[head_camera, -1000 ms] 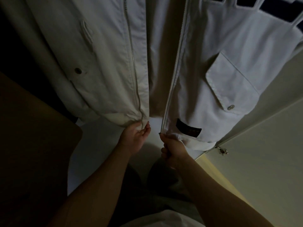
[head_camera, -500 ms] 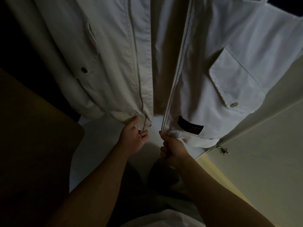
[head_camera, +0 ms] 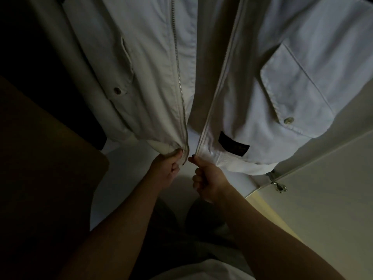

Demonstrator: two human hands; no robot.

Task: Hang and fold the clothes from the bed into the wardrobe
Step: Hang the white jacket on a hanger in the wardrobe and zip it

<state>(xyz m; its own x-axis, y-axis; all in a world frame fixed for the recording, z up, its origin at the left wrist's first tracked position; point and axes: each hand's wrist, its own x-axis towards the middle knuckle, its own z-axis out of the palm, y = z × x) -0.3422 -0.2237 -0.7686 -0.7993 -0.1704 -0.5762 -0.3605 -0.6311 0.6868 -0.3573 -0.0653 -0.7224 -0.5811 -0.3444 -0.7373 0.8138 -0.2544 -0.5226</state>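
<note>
We see a white jacket [head_camera: 141, 57] hanging in front of us, on the far side of the hands. Its front is unzipped, so the two sides part higher up and draw almost together at the hem. The left hand [head_camera: 166, 171] has its grip clamped on the bottom corner of the left front, fingers curled round the bunched hem just beside the left zip teeth [head_camera: 178, 77]. The right hand [head_camera: 209, 179] has its grip pinched on the bottom end of the right zip edge [head_camera: 220, 85]. The two hands are near each other but apart. A black label [head_camera: 234, 145] sits on the right front just above the hem, below a flap pocket [head_camera: 292, 87] with a button [head_camera: 288, 120]. A pale door [head_camera: 323, 209] stands to the right and a dark panel [head_camera: 40, 168] to the left.
</note>
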